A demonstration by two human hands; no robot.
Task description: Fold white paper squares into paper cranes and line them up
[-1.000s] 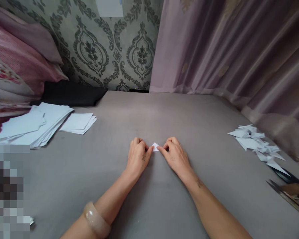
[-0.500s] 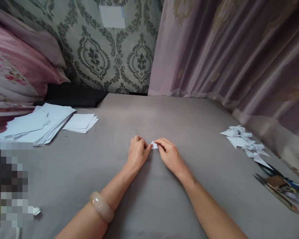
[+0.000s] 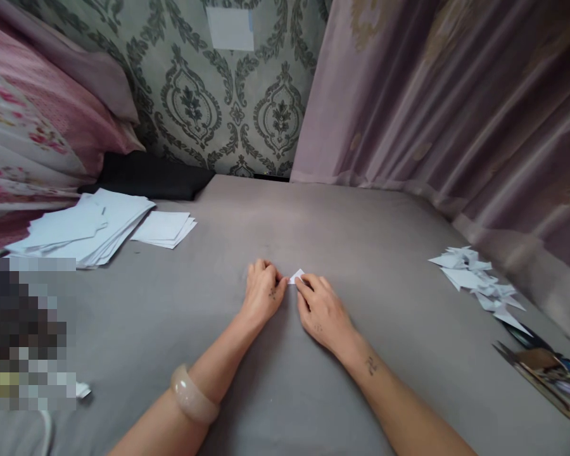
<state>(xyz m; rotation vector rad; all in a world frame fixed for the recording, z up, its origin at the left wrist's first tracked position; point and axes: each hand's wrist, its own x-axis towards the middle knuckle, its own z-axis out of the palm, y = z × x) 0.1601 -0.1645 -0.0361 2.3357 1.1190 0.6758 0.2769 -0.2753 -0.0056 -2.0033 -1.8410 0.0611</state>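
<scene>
Paper (image 3: 297,275) on surface (image 3: 285,392), between hands. Left hand (image 3: 265,290): thumb at left corner, pinch unclear. Right hand (image 3: 323,311): fingertips on right side, can't tell if gripping. Likely light, creases easily; take edges.

Far wall (image 3: 237,104) is being covered by grey-green paper with dark medallions and scrolls; pale sheet (image 3: 231,30) is being displayed high on it; right side is being closed off by mauve curtain (image 3: 399,107), its folds being dotted with faint gold motifs; left corner is being filled by pink drapery (image 3: 83,104) with floral print; grey surface (image 3: 313,218) is being bordered by wall and curtain, dark strip (image 3: 272,178) being glimpsed at far edge; soft sheen is being caught there, curtain's upper right being left dim
</scene>
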